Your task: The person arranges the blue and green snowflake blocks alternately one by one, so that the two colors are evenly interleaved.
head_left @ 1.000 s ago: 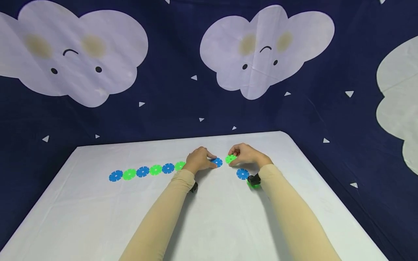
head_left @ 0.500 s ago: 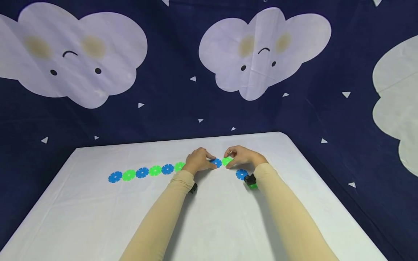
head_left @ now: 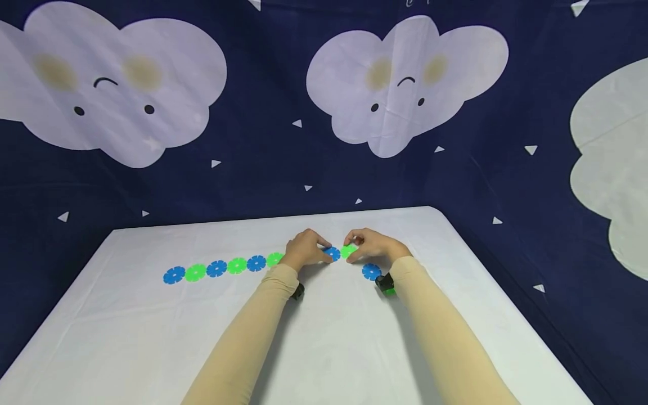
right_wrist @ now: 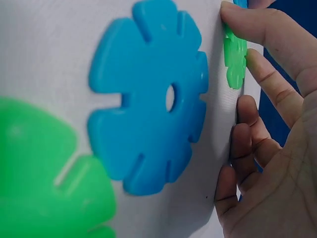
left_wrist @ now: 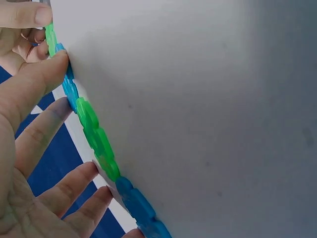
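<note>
My left hand [head_left: 302,250] pinches a blue slotted plastic disc [head_left: 332,254] between thumb and index finger, at the right end of a row of discs. Its other fingers spread along the row in the left wrist view, beside a green disc [left_wrist: 96,136]. With thumb and index finger, my right hand [head_left: 376,245] holds another green disc [head_left: 348,251] right at the blue disc's right edge. Close in front of the right wrist camera lie a blue disc [right_wrist: 148,94] with a round centre hole and a green disc [right_wrist: 44,173], partly out of frame.
Discs alternating blue [head_left: 174,275] and green [head_left: 196,273] run in a line to the left on the white table [head_left: 152,337], partly hidden behind the left hand. A dark blue cloth [head_left: 263,185] with printed clouds hangs behind the table.
My right hand has moved left with the green disc, bringing it from a gap away to the blue disc's edge. The left hand keeps its place on the blue disc.
</note>
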The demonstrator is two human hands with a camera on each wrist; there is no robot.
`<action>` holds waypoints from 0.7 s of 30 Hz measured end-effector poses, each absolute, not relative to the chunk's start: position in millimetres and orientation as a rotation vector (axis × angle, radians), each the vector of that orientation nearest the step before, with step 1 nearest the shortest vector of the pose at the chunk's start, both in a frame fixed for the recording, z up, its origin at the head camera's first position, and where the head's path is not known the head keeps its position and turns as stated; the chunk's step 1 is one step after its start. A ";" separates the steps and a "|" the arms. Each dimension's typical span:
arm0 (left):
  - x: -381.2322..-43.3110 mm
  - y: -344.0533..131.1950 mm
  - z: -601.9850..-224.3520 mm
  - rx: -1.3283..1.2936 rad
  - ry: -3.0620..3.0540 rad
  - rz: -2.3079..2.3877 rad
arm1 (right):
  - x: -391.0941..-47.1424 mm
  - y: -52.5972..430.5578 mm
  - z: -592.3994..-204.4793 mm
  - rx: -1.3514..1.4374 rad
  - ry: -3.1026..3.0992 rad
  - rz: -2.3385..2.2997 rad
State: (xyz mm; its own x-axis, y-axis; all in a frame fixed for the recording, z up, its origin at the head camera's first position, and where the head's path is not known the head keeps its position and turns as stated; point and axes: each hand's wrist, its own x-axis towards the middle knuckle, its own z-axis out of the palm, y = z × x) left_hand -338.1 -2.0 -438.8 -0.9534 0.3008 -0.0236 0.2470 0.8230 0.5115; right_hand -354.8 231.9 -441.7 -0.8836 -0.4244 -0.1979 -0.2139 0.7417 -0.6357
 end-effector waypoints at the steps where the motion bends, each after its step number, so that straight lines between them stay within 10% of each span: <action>1: -338.3 -2.0 -439.1 0.441 2.902 0.787 | -354.4 231.9 -442.4 -0.497 2.614 -0.897; 21: -337.4 1.0 -440.5 0.501 2.937 0.605 | -345.6 255.4 -438.8 -0.427 2.565 -1.063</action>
